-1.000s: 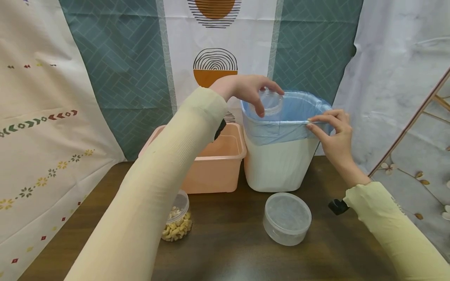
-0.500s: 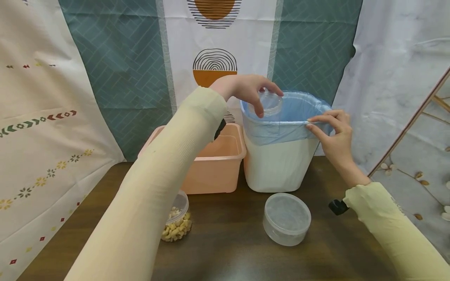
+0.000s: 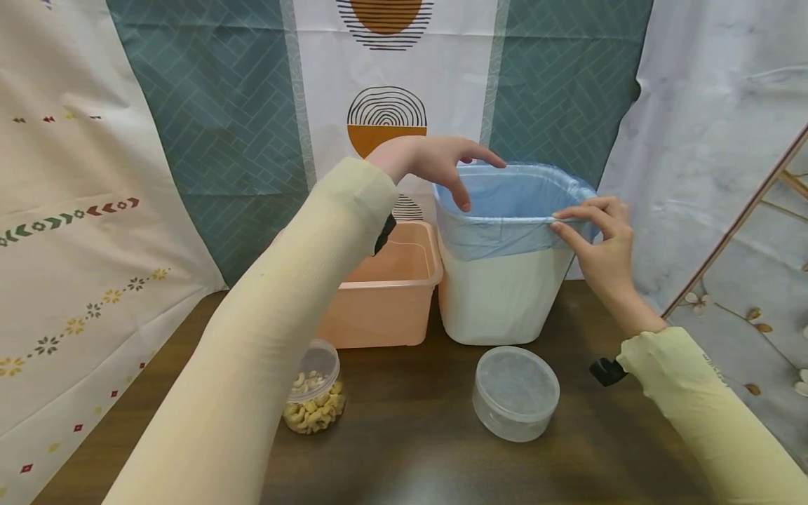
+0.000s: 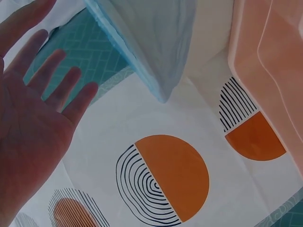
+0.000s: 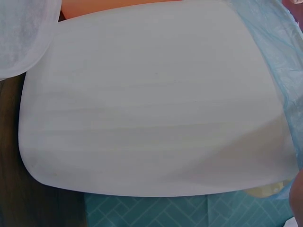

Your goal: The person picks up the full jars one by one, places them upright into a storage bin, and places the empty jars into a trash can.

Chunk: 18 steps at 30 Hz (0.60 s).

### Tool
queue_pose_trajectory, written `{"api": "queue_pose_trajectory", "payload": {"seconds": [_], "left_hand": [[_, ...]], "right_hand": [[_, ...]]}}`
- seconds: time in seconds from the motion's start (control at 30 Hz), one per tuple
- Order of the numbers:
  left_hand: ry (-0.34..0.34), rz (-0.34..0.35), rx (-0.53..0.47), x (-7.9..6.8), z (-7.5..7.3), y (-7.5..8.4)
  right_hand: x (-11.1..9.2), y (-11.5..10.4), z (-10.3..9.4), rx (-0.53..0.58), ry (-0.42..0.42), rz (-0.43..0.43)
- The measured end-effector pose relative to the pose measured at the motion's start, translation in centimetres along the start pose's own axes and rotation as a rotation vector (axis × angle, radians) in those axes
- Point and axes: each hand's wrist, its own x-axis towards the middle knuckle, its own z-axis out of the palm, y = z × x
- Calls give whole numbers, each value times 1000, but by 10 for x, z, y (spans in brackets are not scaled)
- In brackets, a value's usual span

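Head view bright, pale glare on the table (image 3: pixel 416 463) — both wrist views dimmer.

Premises apparently domestic; patterned cloths (image 3: pixel 217 119) hang behind and beside a dark wood-grain table (image 3: pixel 407 414); lined bin (image 3: pixel 499 291), cashew jar (image 3: pixel 315 409) noted.

Our left forearm (image 3: pixel 278 308) stretches up toward one o'clock, where our left hand (image 3: pixel 435 161) hovers, fingers (image 4: pixel 64 87) extended toward four and thumb (image 3: pixel 461 193) toward five. At three o'clock our right hand (image 3: pixel 602 238) pinches with thumb and fingertips, our right forearm (image 3: pixel 707 410) slanting from four toward eleven.
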Motion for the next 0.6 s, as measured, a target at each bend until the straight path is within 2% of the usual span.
{"api": "queue_pose_trajectory", "payload": {"seconds": [0.13,0.3,0.6], "left_hand": [[8,10,-15,-2,1,-3],[7,36,14,-4,2,-6],[10,79,15,-8,10,-9]], "right_hand": [[0,0,0,3,2,5],[0,1,0,13,9,-2],[0,2,0,5,9,1]]}}
